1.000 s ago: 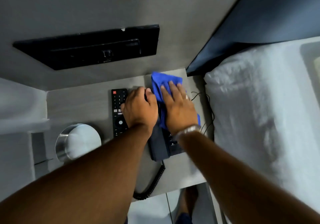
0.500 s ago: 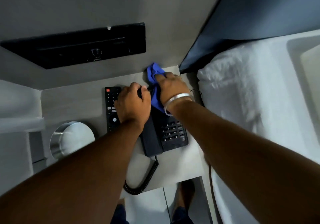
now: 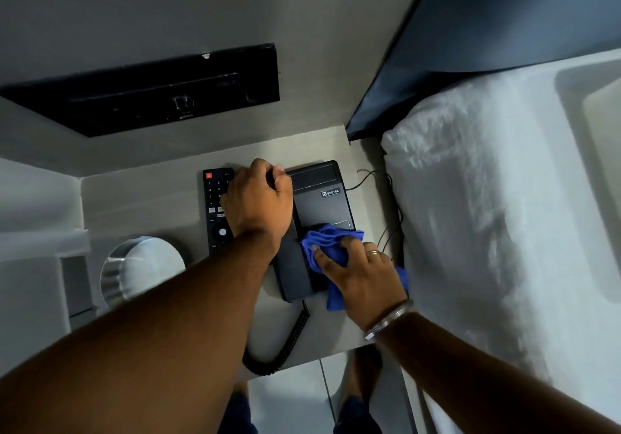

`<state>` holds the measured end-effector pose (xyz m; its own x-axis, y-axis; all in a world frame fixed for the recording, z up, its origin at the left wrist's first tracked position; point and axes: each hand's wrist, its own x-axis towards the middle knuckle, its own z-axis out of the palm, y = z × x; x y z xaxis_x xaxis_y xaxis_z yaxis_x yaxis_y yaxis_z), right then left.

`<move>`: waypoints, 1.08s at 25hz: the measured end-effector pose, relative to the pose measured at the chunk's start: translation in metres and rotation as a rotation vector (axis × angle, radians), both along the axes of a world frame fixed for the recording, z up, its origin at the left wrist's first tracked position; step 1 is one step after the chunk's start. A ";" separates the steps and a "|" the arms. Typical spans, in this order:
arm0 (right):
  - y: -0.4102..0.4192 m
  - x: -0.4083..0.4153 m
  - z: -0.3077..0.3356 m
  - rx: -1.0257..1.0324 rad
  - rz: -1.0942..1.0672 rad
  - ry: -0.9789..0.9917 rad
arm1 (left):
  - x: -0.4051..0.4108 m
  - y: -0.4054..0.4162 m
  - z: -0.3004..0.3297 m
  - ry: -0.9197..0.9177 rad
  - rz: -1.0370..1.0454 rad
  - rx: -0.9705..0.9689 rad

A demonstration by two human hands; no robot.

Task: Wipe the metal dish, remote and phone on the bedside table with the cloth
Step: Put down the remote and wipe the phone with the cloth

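Blue microfibre cloth (image 3: 331,248) is bunched under the right hand (image 3: 364,275), whose fingers are curled down on it, pressing it against the keypad area of the black corded desk phone (image 3: 319,205). The phone sits at the right end of the pale grey bedside table (image 3: 141,198), close to the white bed linen (image 3: 487,215). The left hand (image 3: 258,201) is closed around the upper end of the phone's handset, apparently steadying it in its cradle; the fingertips are hidden, so how firmly it grips cannot be told.

The slim black remote with numbered keys (image 3: 216,212) lies just left of the phone, partly covered by the left hand. The round brushed-metal dish (image 3: 141,270) stands further left, near the front corner, apart from both hands.

Assessment of progress: the phone is the item in hand, with the cloth on its lower face; the upper panel is uncovered. Nothing visible establishes whether the remote or the dish have been wiped, as neither shows marks, streaks or dust at this resolution. Judged from the cloth's position, the phone's handset and coiled cord (image 3: 282,349) remain to be covered, and the other two items should be treated as outstanding unless confirmed.
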<state>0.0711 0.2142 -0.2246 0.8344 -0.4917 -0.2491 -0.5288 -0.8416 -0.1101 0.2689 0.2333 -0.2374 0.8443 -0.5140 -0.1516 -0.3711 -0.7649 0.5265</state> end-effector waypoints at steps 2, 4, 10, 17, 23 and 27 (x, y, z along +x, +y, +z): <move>-0.005 -0.018 0.003 0.031 -0.135 0.020 | 0.000 0.000 0.001 0.017 -0.010 0.003; 0.001 -0.025 0.003 0.077 -0.321 0.018 | -0.001 -0.001 0.002 0.023 -0.002 -0.003; 0.015 -0.004 0.003 0.015 -0.078 0.002 | 0.000 0.000 -0.001 0.023 0.008 0.000; 0.029 -0.017 -0.009 -0.029 -0.280 -0.003 | 0.000 -0.001 -0.003 0.028 0.011 0.005; 0.017 -0.043 -0.017 0.020 -0.126 -0.062 | 0.001 0.000 -0.003 0.036 0.008 0.014; 0.044 -0.039 -0.020 0.065 -0.399 -0.025 | -0.001 -0.002 -0.003 0.018 0.014 0.027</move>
